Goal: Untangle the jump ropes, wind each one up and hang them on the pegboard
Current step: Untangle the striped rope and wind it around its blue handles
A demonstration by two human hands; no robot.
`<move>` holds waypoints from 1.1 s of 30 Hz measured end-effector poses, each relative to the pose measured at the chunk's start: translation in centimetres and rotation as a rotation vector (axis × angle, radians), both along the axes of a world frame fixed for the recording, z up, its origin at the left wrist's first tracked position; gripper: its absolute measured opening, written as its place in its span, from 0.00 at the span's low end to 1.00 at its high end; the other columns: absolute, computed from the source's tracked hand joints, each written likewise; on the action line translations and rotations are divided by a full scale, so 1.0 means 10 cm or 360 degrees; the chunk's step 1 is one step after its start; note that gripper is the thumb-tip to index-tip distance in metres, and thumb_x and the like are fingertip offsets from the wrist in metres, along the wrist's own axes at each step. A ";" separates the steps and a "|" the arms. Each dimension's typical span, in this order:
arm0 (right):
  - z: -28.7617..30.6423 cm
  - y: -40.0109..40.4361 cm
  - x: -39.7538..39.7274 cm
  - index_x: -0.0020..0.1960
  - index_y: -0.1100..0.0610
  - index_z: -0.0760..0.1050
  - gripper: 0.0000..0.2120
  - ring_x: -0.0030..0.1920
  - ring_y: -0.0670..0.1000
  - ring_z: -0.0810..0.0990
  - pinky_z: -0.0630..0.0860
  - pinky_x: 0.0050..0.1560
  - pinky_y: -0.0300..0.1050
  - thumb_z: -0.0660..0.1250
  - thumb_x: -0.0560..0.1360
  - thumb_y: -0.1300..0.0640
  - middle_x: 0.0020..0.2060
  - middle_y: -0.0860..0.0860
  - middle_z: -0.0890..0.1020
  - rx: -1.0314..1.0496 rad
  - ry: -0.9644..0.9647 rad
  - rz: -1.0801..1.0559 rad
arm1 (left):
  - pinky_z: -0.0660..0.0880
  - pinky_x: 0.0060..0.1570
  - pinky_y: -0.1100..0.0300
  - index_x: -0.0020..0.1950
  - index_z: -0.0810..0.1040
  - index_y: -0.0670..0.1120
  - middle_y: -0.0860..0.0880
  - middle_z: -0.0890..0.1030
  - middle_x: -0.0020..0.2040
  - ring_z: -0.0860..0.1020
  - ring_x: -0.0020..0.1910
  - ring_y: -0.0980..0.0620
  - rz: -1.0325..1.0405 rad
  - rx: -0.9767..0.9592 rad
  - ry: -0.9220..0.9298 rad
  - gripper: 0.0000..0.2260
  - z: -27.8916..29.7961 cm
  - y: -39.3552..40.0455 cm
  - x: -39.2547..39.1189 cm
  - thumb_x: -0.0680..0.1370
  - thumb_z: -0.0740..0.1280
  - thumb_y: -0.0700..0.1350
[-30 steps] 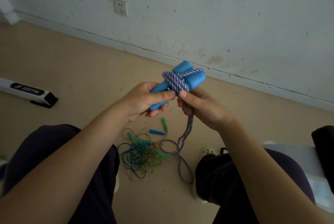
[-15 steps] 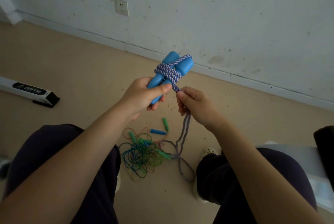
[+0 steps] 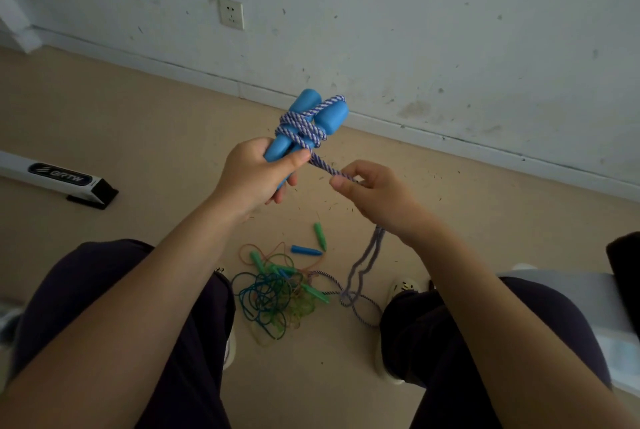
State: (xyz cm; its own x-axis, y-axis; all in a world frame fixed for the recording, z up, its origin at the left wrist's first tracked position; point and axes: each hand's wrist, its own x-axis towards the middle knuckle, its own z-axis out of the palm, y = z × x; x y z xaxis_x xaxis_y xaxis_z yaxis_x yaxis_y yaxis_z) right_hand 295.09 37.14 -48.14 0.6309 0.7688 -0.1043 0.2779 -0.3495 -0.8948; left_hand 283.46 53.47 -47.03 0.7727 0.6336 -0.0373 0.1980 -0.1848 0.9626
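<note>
The blue handles (image 3: 308,127), wrapped in rope (image 3: 301,127), are gripped by the left hand (image 3: 256,176). At 3 o'clock of it, the rope is pinched by the right hand (image 3: 374,193); a tangle (image 3: 277,293) lies at 6 o'clock

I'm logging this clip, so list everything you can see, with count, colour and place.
blue handles: two, blue, held up side by side
braided rope: one, purple-white, wound round the handles, trailing to the floor
tangled ropes: several, green, blue and orange, floor between the feet
wall socket: one, white, wall
white bar: one, white with black end, floor left
shoe: one, pale, floor
left hand: grips the handles
right hand: pinches the rope
</note>
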 end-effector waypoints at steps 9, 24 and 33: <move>0.03 -0.08 0.11 0.35 0.52 0.73 0.17 0.28 0.42 0.73 0.73 0.36 0.42 0.61 0.82 0.52 0.27 0.45 0.73 -0.0045 -0.0400 -0.0073 | 0.65 0.21 0.65 0.42 0.79 0.44 0.50 0.79 0.31 0.71 0.23 0.51 -0.0014 -0.0011 0.0074 0.11 0.00 -0.08 0.04 0.77 0.72 0.51; 0.14 -0.10 0.08 0.38 0.54 0.74 0.13 0.26 0.41 0.66 0.63 0.30 0.34 0.63 0.81 0.57 0.26 0.42 0.70 0.0202 -0.0263 0.0143 | 0.63 0.25 0.62 0.50 0.79 0.45 0.50 0.83 0.33 0.72 0.25 0.52 -0.0734 0.0046 0.0729 0.10 -0.06 -0.05 0.06 0.76 0.73 0.51; 0.04 -0.08 0.09 0.36 0.61 0.79 0.15 0.28 0.43 0.68 0.63 0.29 0.35 0.75 0.71 0.50 0.27 0.50 0.74 0.0149 -0.0600 0.0033 | 0.65 0.25 0.63 0.49 0.79 0.46 0.49 0.85 0.37 0.75 0.26 0.52 -0.1117 0.0198 0.0839 0.11 -0.05 -0.16 0.03 0.75 0.74 0.51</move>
